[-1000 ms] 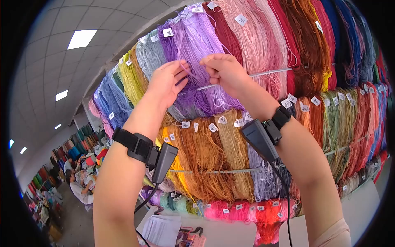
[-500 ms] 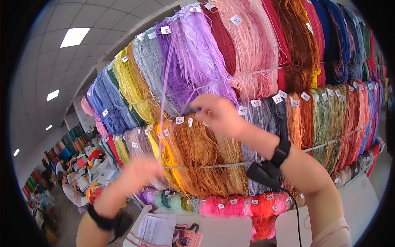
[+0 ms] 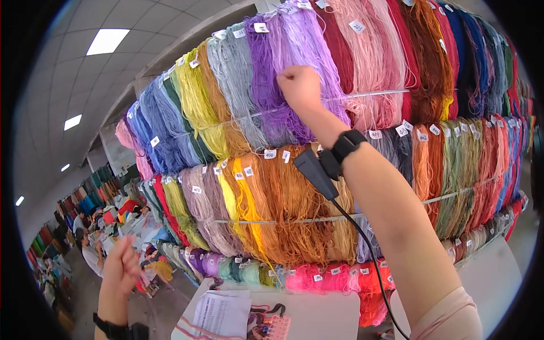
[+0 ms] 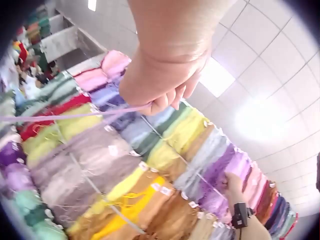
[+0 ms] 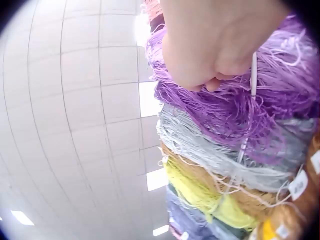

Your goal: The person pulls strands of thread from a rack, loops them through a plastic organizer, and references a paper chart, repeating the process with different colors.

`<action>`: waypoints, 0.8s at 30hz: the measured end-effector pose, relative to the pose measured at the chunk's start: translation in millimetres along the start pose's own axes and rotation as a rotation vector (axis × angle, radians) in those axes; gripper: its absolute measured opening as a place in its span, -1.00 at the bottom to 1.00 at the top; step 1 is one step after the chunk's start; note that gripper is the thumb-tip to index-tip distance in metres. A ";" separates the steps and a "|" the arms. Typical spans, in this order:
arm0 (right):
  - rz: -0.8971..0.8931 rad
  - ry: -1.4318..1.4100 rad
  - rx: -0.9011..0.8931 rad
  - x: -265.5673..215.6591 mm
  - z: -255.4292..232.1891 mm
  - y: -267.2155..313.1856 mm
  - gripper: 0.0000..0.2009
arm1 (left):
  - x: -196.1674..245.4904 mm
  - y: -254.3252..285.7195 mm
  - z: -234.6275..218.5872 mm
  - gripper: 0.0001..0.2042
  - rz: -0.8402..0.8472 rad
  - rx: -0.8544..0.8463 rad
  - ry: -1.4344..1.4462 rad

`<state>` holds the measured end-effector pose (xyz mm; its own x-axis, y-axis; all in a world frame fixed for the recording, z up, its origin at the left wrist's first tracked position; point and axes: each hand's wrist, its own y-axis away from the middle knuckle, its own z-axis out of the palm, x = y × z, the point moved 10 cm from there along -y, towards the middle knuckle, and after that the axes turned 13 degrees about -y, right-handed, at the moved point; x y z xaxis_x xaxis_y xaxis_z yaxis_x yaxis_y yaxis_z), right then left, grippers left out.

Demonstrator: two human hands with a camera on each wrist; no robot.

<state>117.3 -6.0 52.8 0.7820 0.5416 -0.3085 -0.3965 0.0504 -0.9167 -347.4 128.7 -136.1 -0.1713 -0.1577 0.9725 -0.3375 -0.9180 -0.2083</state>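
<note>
Purple and lilac yarn [image 3: 269, 73] hangs from the top row of the rack. My right hand [image 3: 301, 88] is curled in a fist against its front, gripping strands there; the right wrist view shows the curled fingers [image 5: 212, 82] against the purple yarn [image 5: 215, 107], with the fingertips mostly hidden. Low at the left, away from the rack, is my left hand [image 3: 122, 269], its fingers curled. In the left wrist view that hand [image 4: 160, 85] pinches a lilac strand [image 4: 75, 116], which runs off to the left edge.
Labelled yarn bundles [image 3: 294, 198] fill the rack's lower rows behind thin rods. Below are a white table [image 3: 328, 309], printed sheets [image 3: 221, 314] and a pink item [image 3: 277, 327]. People [image 3: 90, 252] sit by a cluttered table at the far left.
My left hand has gone from the purple yarn down and out to the left. The right hand dropped below that yarn, then rose back against it, now in a fist.
</note>
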 end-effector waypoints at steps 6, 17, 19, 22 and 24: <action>0.381 -0.764 -0.158 5.1 -5.0 25.0 -0.84 | 59.3 -35.9 156.1 -0.82 0.166 -0.322 0.100; 0.606 -0.919 -0.393 27.2 -16.1 23.9 -0.86 | 116.7 -98.6 405.3 -0.83 0.434 -0.483 -0.181; 0.614 -0.921 -0.394 28.1 -14.8 21.6 -0.89 | 110.5 -105.4 425.7 -0.86 0.420 -0.539 -0.155; 0.601 -0.922 -0.348 30.8 -17.0 16.1 -0.91 | 112.6 -109.1 432.7 -0.89 0.454 -0.541 -0.124; 0.607 -0.902 -0.350 36.8 -18.3 14.9 -0.90 | 113.8 -108.1 429.2 -0.90 0.470 -0.530 -0.097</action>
<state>149.0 -0.7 23.2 -0.1796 0.8090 -0.5597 -0.3251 -0.5858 -0.7424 66.9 53.7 41.7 -0.3342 -0.5480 0.7669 -0.6566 -0.4483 -0.6065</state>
